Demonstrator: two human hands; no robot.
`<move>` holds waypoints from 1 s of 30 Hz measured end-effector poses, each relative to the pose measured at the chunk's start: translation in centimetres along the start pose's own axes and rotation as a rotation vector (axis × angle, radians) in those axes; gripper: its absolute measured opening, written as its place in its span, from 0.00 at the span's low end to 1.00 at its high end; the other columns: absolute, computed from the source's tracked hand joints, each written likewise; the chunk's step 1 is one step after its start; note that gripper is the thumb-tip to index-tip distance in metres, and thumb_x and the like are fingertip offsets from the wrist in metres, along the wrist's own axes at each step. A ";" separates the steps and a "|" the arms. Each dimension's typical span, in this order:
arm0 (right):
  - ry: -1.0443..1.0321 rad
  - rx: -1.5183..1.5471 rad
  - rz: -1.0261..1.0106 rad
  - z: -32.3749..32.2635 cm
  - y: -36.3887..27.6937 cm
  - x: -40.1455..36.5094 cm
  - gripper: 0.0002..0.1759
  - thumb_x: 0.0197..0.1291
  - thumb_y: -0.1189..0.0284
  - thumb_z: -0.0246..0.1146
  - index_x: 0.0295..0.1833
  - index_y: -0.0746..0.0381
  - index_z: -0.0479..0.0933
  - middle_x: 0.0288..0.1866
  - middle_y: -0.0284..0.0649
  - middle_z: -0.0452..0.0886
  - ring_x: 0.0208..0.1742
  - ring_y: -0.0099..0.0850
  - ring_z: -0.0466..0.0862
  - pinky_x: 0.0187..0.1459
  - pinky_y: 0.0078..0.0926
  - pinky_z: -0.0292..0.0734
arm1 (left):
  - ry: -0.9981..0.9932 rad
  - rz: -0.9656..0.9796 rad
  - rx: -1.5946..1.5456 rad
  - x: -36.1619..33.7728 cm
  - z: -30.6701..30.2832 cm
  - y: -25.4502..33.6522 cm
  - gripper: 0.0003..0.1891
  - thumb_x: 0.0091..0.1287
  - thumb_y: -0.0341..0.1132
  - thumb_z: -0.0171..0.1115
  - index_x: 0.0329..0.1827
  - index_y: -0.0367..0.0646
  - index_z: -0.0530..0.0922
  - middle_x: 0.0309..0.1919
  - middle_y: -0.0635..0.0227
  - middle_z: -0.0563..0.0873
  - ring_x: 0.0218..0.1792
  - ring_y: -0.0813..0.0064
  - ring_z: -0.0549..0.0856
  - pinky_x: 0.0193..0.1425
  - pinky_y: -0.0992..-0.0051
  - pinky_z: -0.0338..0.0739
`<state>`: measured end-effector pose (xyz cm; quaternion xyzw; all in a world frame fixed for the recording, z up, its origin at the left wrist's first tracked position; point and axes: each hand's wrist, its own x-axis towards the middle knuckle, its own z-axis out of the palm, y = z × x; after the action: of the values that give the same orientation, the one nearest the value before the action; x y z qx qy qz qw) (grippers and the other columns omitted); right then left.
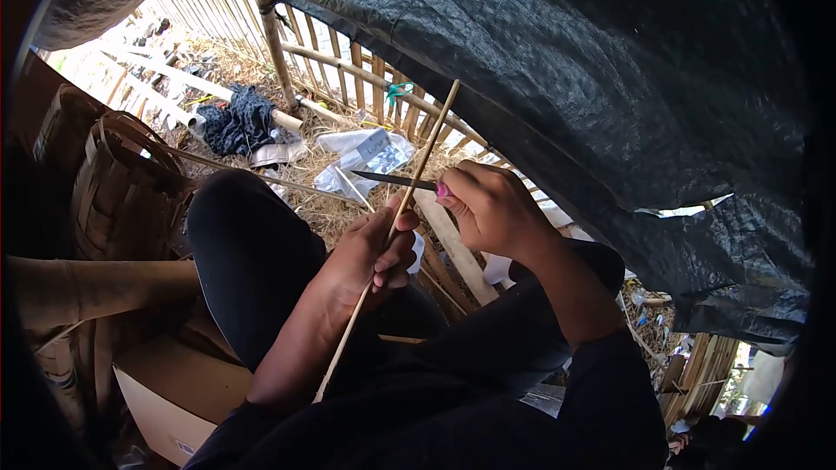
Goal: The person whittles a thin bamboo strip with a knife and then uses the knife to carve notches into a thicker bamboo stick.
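My left hand (370, 248) is closed around a long thin bamboo stick (428, 144), which slants from near my body up and away to the right. In my right hand (492, 209) is a knife with a pink handle (442, 190), only a bit of which shows between the fingers. Its dark narrow blade (387, 178) points left and crosses the stick just above my left fingers. A pale thin sliver (355, 191) stands out beside my left thumb. Both hands are over my crossed legs (248, 252).
A black tarpaulin (557, 78) hangs at the right, beside a bamboo slat fence (374, 78). Woven baskets (109, 187), a thick bamboo pole (113, 290) and a cardboard box (170, 413) stand at left. Straw, dark cloth (237, 120) and a plastic bag (370, 157) lie ahead.
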<state>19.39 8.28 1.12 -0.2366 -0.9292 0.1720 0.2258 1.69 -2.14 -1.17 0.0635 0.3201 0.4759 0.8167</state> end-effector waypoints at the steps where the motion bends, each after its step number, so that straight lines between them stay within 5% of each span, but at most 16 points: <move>1: -0.001 0.001 0.000 -0.1 0.3 0.0 0.06 0.58 0.77 0.62 0.35 0.66 0.72 0.29 0.45 0.76 0.28 0.46 0.79 0.30 0.40 0.74 | -0.042 -0.020 -0.036 0.2 0.0 -0.1 0.18 0.79 0.50 0.38 0.35 0.49 0.67 0.10 0.79 0.60 0.08 0.85 0.55 0.12 0.84 0.50; 8: -0.043 -0.118 0.085 -0.9 0.9 0.1 0.11 0.62 0.71 0.59 0.27 0.62 0.73 0.18 0.42 0.74 0.22 0.44 0.79 0.25 0.38 0.72 | -0.025 -0.008 -0.029 1.3 0.5 -1.0 0.18 0.79 0.50 0.39 0.36 0.48 0.69 0.11 0.79 0.62 0.09 0.85 0.57 0.13 0.83 0.52; 13: 0.209 -0.273 0.142 2.5 1.6 -0.5 0.28 0.63 0.68 0.57 0.08 0.60 0.68 0.06 0.45 0.68 0.08 0.44 0.73 0.15 0.37 0.69 | 0.229 0.115 0.506 1.9 -0.8 -1.6 0.23 0.78 0.52 0.42 0.35 0.43 0.74 0.14 0.77 0.68 0.12 0.85 0.64 0.14 0.82 0.60; 22: 0.347 -0.205 0.015 6.9 4.4 -0.5 0.23 0.59 0.69 0.56 0.10 0.59 0.70 0.08 0.44 0.71 0.10 0.43 0.75 0.16 0.41 0.71 | 0.280 0.159 0.567 2.0 -2.0 -1.4 0.23 0.78 0.53 0.41 0.34 0.43 0.72 0.11 0.76 0.68 0.08 0.84 0.64 0.15 0.81 0.60; 24: 0.328 -0.306 0.217 6.3 5.1 0.1 0.23 0.60 0.70 0.55 0.10 0.59 0.71 0.09 0.44 0.72 0.10 0.43 0.75 0.16 0.40 0.71 | 0.254 0.159 0.523 1.8 -2.3 -1.3 0.23 0.78 0.53 0.42 0.34 0.43 0.72 0.11 0.75 0.68 0.08 0.84 0.64 0.15 0.81 0.59; 25: 0.377 -0.321 0.164 6.0 6.2 0.5 0.23 0.60 0.70 0.54 0.10 0.59 0.71 0.09 0.45 0.72 0.10 0.43 0.75 0.16 0.38 0.72 | 0.252 0.161 0.521 1.7 -2.2 -1.4 0.23 0.78 0.53 0.42 0.34 0.43 0.72 0.11 0.75 0.68 0.08 0.84 0.64 0.15 0.81 0.59; 30: 0.259 -0.226 0.116 6.7 2.1 -0.5 0.20 0.59 0.70 0.55 0.13 0.59 0.70 0.10 0.43 0.71 0.11 0.43 0.75 0.17 0.40 0.73 | 0.331 0.205 0.642 1.3 -2.2 -1.3 0.22 0.78 0.52 0.43 0.34 0.43 0.72 0.11 0.76 0.68 0.08 0.84 0.63 0.13 0.81 0.58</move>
<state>17.18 8.34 -5.51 -0.3340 -0.8905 0.0473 0.3052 1.87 -2.21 -4.06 0.2701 0.5727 0.4343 0.6406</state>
